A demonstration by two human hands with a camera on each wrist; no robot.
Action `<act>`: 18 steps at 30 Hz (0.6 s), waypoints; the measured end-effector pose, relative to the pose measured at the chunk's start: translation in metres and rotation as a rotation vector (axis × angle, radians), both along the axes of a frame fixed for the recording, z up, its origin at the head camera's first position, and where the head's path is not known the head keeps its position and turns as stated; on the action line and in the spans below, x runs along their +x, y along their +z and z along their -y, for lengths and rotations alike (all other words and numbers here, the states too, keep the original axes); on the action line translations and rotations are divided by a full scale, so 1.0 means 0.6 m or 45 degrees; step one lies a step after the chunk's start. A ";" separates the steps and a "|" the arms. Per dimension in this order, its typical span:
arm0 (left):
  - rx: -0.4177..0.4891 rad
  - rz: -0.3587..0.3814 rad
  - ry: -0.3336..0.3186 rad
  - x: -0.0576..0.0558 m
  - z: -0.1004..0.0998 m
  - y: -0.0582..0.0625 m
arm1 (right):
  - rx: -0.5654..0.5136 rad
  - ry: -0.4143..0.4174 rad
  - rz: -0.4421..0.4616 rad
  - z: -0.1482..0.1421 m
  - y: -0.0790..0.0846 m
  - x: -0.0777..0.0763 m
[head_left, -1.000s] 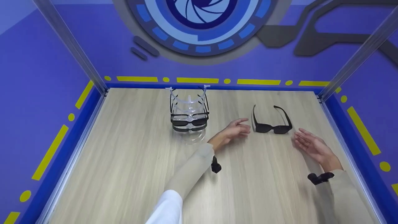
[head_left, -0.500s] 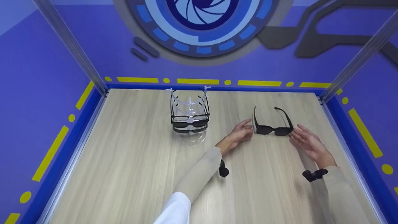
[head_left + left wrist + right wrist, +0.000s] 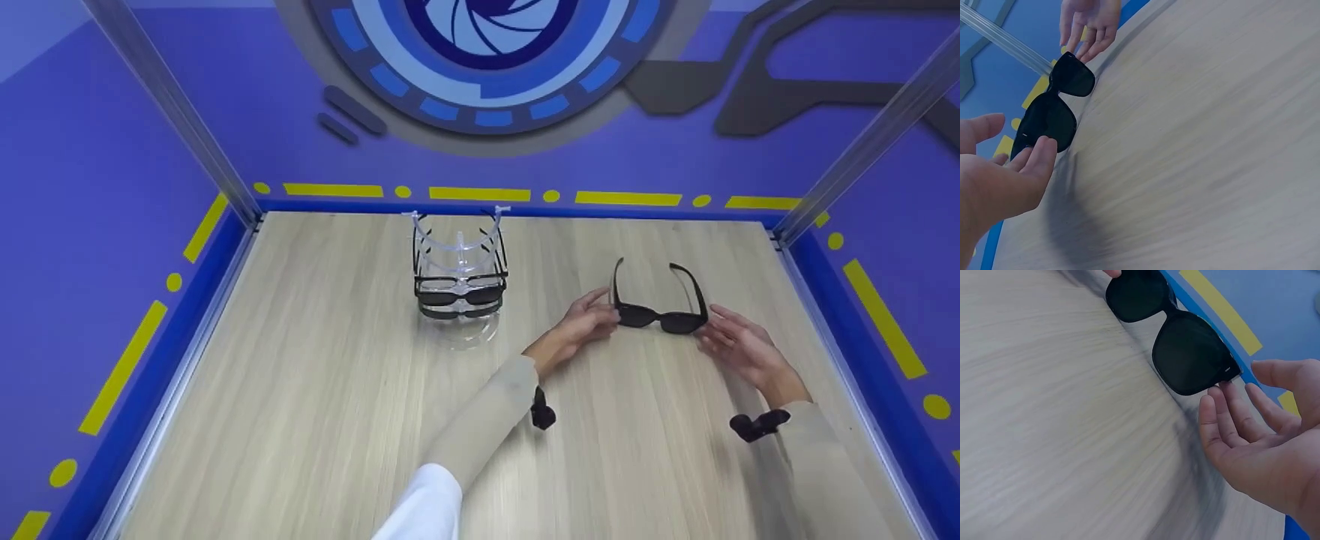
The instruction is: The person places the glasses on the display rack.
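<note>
Black sunglasses (image 3: 679, 322) with dark lenses and unfolded temples sit on the right side of the table, lenses facing me. At their left corner, my left hand (image 3: 589, 324) touches the frame with its fingertips; in the left wrist view a fingertip overlaps the lens edge, the thumb held apart. The right hand (image 3: 1275, 444) has its fingertips at the other corner, just under the hinge, its thumb also away from the frame. Neither hand curls round the sunglasses. Whether the frame is lifted off the table is hard to tell.
A clear plastic eyewear stand (image 3: 461, 251) holds several pairs of glasses (image 3: 459, 297) left of the hands. Blue panels (image 3: 360, 165) with yellow marks wall the wooden table (image 3: 337, 420) at the back and both sides.
Both hands have closed in on the sunglasses from either side and now touch their corners. The sunglasses have shifted slightly toward me and tilted a little.
</note>
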State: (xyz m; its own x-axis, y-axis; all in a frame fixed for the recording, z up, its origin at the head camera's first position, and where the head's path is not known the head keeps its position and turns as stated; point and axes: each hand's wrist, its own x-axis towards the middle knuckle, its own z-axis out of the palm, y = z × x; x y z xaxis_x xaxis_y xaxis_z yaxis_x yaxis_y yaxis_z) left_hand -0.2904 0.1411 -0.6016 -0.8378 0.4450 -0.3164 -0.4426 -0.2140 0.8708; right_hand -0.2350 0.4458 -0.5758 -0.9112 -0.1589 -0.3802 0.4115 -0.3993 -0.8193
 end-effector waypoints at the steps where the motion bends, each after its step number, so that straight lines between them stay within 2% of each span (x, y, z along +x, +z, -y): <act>1: -0.008 0.002 0.004 0.001 0.002 0.000 | 0.004 -0.002 -0.003 0.001 -0.001 0.001; 7: -0.071 0.002 -0.007 0.006 0.022 -0.003 | 0.049 0.089 -0.022 0.004 -0.005 0.007; 18: -0.115 0.032 -0.063 0.019 0.046 -0.006 | 0.165 0.270 -0.008 0.006 -0.001 0.031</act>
